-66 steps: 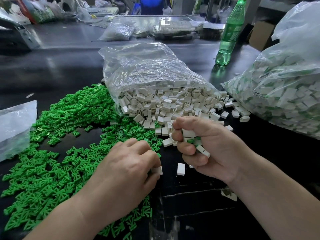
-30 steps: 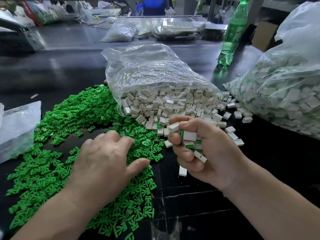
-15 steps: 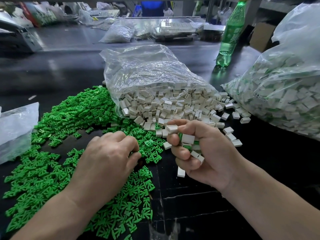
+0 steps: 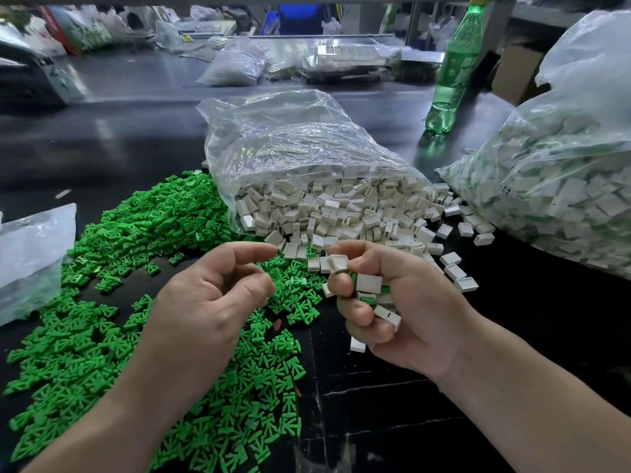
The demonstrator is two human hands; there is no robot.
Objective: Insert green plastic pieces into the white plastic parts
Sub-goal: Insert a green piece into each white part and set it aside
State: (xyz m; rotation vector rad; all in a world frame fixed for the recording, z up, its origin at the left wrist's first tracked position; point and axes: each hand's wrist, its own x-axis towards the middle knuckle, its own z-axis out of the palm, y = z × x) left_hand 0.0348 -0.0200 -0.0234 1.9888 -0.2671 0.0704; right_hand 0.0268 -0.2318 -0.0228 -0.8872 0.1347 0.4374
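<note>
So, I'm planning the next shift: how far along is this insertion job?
Done: the bag on the right looks filled with white parts showing green, likely finished; the right hand grips several more. In hand: an empty white part pinched at its fingertips; whether the left hand holds a green piece is unclear. Left: a large green pile and an open bag of empty white parts.

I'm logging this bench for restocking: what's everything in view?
green pieces: many, green, loose heap on table, left.
white parts: many, white, spilling from middle bag.
middle bag: one, clear, centre.
right bag: one, clear, right, full of white-and-green parts.
small bag: one, clear, left edge.
bottle: one, green, far right.
table: one, black, underneath.
left grip: one, loosely curled, empty-looking, over green heap.
right grip: one, clutching several white parts, some with green inserted.
</note>
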